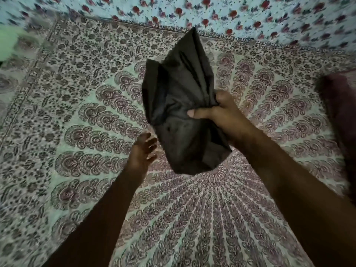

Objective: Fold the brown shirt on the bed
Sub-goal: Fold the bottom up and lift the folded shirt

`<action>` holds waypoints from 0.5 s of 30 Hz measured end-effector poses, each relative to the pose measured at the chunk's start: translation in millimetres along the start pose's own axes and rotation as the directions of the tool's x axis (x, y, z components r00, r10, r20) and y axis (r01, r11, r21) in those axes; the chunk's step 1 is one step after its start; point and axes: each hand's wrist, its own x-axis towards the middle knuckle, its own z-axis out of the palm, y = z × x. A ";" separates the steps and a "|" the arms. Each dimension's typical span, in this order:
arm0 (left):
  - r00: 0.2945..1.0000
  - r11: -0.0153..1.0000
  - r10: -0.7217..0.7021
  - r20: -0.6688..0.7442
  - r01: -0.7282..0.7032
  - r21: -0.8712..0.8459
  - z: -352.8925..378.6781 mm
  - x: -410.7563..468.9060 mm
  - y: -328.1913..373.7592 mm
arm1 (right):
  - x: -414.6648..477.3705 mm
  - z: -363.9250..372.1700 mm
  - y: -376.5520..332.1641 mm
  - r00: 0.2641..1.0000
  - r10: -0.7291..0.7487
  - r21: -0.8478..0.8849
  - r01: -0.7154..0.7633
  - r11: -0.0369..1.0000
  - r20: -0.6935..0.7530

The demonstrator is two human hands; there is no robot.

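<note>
My right hand (pixel 221 114) grips the dark brown shirt (pixel 179 89), a soft, matte woven cloth, bunched into a long crumpled bundle with deep lengthwise creases. My thumb (pixel 198 113) lies flat across the near face of the bundle, pointing left. The other right fingers are curled round its right edge, gathering the cloth into tight pleats at that point.

The bundle's long axis runs away from me. Beyond my right fingers the cloth fans out, then narrows to one pointed tip aimed at the far end of the bed. On my side of the fingers it hangs as a rounded, loose lump.

I cannot tell whether either end touches the bed.

My left hand (pixel 141 153) holds nothing. Its fingers (pixel 150 143) are spread and only slightly bent, just left of the bundle's near lump and apart from it.

Beneath both hands lies the pale green cotton bedspread (pixel 77 112), printed with maroon and dark scalloped rings and radiating lines. Past the shirt's tip lies a light blue sheet with red flower print (pixel 231 14). Far to the left of my left fingers is a blurred pale green object (pixel 9 43). Well to the right of my right fingers is a dark maroon soft mass (pixel 341 105).
</note>
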 end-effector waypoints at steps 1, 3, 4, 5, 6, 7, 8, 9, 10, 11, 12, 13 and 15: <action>0.999 0.993 -0.052 0.017 0.053 -0.105 -17.6 -5.4 -1.7 | -9.8 18.2 -1.0 0.999 0.023 0.045 -0.025 0.999 0.033; 0.992 0.951 -0.101 0.070 0.117 -0.285 -50.3 -16.7 -3.2 | -24.4 52.9 0.6 0.994 0.059 0.119 -0.069 0.990 0.087; 0.988 0.921 -0.103 0.118 0.139 -0.364 -67.6 -24.9 -3.5 | -30.9 73.1 5.5 0.990 0.072 0.139 -0.088 0.986 0.120; 0.984 0.898 -0.079 0.158 0.139 -0.418 -84.3 -32.4 -4.5 | -37.6 93.8 9.3 0.984 0.081 0.169 -0.108 0.980 0.157; 0.977 0.882 -0.046 0.208 0.137 -0.450 -102.7 -40.6 -5.2 | -43.5 115.2 15.6 0.978 0.085 0.180 -0.120 0.976 0.192; 0.970 0.879 -0.009 0.243 0.123 -0.461 -122.5 -46.5 -8.3 | -48.8 135.8 22.3 0.972 0.091 0.194 -0.134 0.972 0.217; 0.966 0.883 0.004 0.258 0.117 -0.454 -138.3 -54.0 -10.2 | -53.7 152.5 27.7 0.967 0.091 0.196 -0.139 0.971 0.238; 0.966 0.890 0.014 0.258 0.105 -0.443 -161.7 -58.4 -13.0 | -58.0 173.9 33.9 0.963 0.096 0.196 -0.148 0.969 0.253; 0.967 0.898 0.009 0.255 0.105 -0.427 -184.4 -61.9 -13.7 | -61.5 193.2 40.0 0.961 0.107 0.192 -0.159 0.968 0.255; 0.969 0.904 0.006 0.247 0.100 -0.416 -213.3 -61.9 -15.4 | -64.7 215.3 45.7 0.958 0.118 0.185 -0.170 0.968 0.261; 0.976 0.904 -0.008 0.217 0.099 -0.415 -239.2 -67.0 -11.8 | -67.3 235.3 51.3 0.957 0.130 0.178 -0.180 0.967 0.261; 0.984 0.903 -0.028 0.176 0.100 -0.417 -264.6 -66.6 -11.8 | -70.8 251.6 54.0 0.956 0.145 0.172 -0.193 0.966 0.256; 0.985 0.932 -0.072 0.159 0.124 -0.341 -320.4 -75.0 2.8 | -76.2 291.2 60.1 0.960 0.177 0.174 -0.216 0.961 0.218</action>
